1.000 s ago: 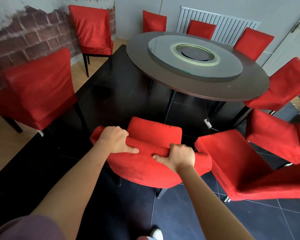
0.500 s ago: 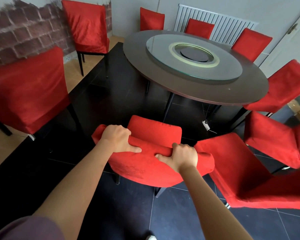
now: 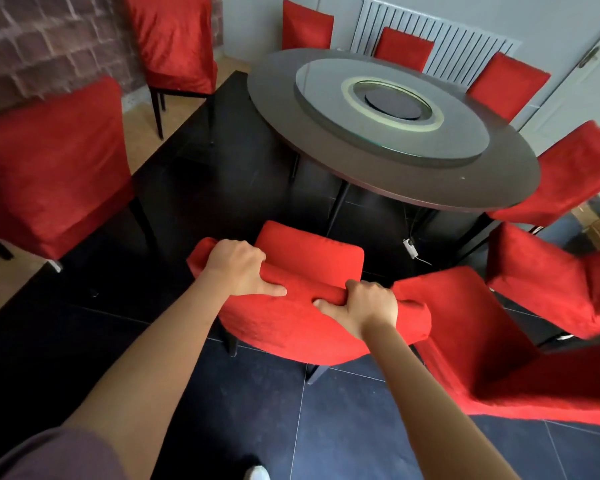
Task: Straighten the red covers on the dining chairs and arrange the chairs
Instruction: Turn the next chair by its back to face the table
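Our left hand (image 3: 239, 268) curls over the top edge of the chair back (image 3: 302, 323), fingers on the far side and thumb lying along the near face. Our right hand (image 3: 368, 308) clamps the same edge further right, thumb pointing left across the fabric. Both hands grip the red cover (image 3: 284, 336) where it bunches into a roll along that top rail; they sit apart, one towards each end of the rail.

The rail runs left to right between our hands, tilted so the right end lies nearer us and the left end farther. The seat (image 3: 310, 251) points away from us, towards the round table (image 3: 413, 181), which lies straight ahead and a little right. We judge the coming move to be a push forward along that line, both arms sharing the load about equally, the left arm reaching slightly deeper.

Just right of our chair another covered chair (image 3: 465, 327) stands close, its cover nearly touching ours near the right hand, so we judge a straight push could rub against it. More red chairs ring the table, and one (image 3: 49, 161) stands well apart at left.
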The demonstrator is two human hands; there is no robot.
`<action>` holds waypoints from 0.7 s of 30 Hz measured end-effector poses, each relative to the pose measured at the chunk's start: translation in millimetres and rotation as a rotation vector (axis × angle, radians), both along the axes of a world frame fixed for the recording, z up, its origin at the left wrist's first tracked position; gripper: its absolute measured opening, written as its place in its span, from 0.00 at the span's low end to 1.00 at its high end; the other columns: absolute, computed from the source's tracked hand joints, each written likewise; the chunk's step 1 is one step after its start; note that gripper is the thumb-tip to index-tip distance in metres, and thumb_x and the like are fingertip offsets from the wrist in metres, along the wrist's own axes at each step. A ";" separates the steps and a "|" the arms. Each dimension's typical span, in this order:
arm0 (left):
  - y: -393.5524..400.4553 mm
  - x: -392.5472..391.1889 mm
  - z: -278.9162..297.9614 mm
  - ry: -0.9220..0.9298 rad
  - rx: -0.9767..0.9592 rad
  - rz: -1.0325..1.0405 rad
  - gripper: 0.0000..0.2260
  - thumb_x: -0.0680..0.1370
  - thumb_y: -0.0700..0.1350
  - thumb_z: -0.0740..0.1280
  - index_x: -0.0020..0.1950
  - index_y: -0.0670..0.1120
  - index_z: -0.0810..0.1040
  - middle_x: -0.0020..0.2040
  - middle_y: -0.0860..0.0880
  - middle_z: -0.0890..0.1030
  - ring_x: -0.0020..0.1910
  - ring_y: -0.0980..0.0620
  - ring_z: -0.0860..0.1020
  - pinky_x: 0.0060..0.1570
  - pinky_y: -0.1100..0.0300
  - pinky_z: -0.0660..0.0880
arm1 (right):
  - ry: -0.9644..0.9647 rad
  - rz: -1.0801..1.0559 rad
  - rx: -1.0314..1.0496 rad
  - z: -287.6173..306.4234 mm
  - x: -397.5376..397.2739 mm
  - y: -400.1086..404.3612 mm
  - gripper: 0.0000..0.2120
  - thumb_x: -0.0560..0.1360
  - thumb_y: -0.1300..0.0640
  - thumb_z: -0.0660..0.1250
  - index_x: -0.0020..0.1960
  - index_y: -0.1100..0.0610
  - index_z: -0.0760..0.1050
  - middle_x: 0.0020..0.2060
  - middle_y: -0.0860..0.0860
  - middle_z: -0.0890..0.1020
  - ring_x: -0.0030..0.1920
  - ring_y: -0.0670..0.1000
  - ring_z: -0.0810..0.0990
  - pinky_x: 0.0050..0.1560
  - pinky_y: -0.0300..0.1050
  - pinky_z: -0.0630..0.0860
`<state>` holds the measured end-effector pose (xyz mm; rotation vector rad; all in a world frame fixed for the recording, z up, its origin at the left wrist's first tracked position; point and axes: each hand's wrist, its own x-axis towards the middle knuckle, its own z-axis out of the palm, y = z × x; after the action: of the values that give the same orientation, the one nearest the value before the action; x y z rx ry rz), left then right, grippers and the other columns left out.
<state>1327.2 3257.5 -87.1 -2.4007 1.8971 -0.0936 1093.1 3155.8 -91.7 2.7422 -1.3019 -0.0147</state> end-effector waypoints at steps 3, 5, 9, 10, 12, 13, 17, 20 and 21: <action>5.7 2.1 1.7 0.030 -0.001 -0.016 0.43 0.57 0.81 0.45 0.46 0.50 0.78 0.42 0.52 0.81 0.40 0.50 0.79 0.39 0.56 0.72 | -0.013 -0.005 0.076 2.6 1.1 2.2 0.36 0.61 0.20 0.46 0.39 0.51 0.69 0.38 0.51 0.81 0.42 0.56 0.81 0.35 0.45 0.67; 6.6 3.6 4.2 0.096 -0.005 -0.017 0.42 0.60 0.81 0.51 0.53 0.49 0.79 0.48 0.51 0.81 0.46 0.50 0.79 0.43 0.55 0.73 | -0.053 -0.013 0.143 5.1 3.9 -1.3 0.34 0.66 0.22 0.49 0.41 0.52 0.70 0.39 0.52 0.81 0.44 0.57 0.81 0.36 0.46 0.68; 11.0 11.8 16.8 0.366 -0.170 0.023 0.34 0.68 0.72 0.65 0.63 0.49 0.77 0.53 0.51 0.81 0.53 0.52 0.78 0.47 0.58 0.73 | -0.170 -0.035 0.245 17.5 33.0 -12.6 0.33 0.71 0.26 0.55 0.57 0.52 0.75 0.43 0.53 0.82 0.48 0.57 0.81 0.40 0.45 0.71; 12.1 19.1 23.3 0.396 -0.225 0.048 0.32 0.69 0.70 0.66 0.63 0.49 0.77 0.52 0.51 0.81 0.53 0.52 0.78 0.46 0.58 0.73 | -0.192 -0.023 0.256 21.5 44.4 -15.8 0.32 0.72 0.27 0.56 0.59 0.52 0.75 0.45 0.53 0.83 0.49 0.57 0.81 0.42 0.45 0.72; 15.6 41.4 37.3 0.365 -0.267 0.098 0.30 0.70 0.67 0.67 0.64 0.48 0.77 0.52 0.50 0.82 0.53 0.51 0.78 0.47 0.56 0.74 | -0.225 0.022 0.271 29.0 70.0 -23.0 0.32 0.73 0.29 0.56 0.62 0.53 0.74 0.50 0.53 0.82 0.52 0.56 0.81 0.44 0.46 0.73; 18.6 55.1 44.2 0.342 -0.277 0.130 0.30 0.71 0.67 0.67 0.63 0.48 0.77 0.51 0.50 0.82 0.53 0.50 0.78 0.47 0.55 0.75 | -0.230 0.052 0.276 32.2 84.3 -26.5 0.32 0.74 0.30 0.56 0.63 0.54 0.73 0.52 0.53 0.81 0.53 0.56 0.80 0.46 0.47 0.74; 39.2 115.1 58.5 0.251 -0.325 0.281 0.30 0.71 0.66 0.68 0.63 0.47 0.78 0.50 0.48 0.82 0.52 0.48 0.79 0.49 0.53 0.75 | -0.208 0.170 0.260 37.8 152.8 -35.5 0.31 0.76 0.31 0.55 0.65 0.55 0.72 0.58 0.56 0.78 0.59 0.59 0.77 0.51 0.50 0.74; 62.0 152.5 56.4 0.241 -0.372 0.402 0.30 0.71 0.67 0.66 0.63 0.47 0.76 0.51 0.49 0.82 0.53 0.48 0.78 0.50 0.52 0.74 | -0.194 0.257 0.253 42.1 212.7 -33.7 0.31 0.76 0.32 0.56 0.66 0.55 0.71 0.59 0.56 0.77 0.61 0.59 0.75 0.54 0.52 0.74; 71.2 164.7 54.5 0.242 -0.385 0.431 0.30 0.71 0.67 0.66 0.63 0.47 0.76 0.51 0.49 0.81 0.53 0.48 0.78 0.50 0.52 0.73 | -0.181 0.283 0.253 42.7 233.0 -31.1 0.31 0.76 0.32 0.56 0.66 0.55 0.71 0.59 0.56 0.77 0.61 0.59 0.74 0.56 0.52 0.74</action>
<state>1491.9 3328.7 -32.6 -3.1561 1.5004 -0.1577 1326.1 3124.6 -49.0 3.1869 -0.9950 0.1007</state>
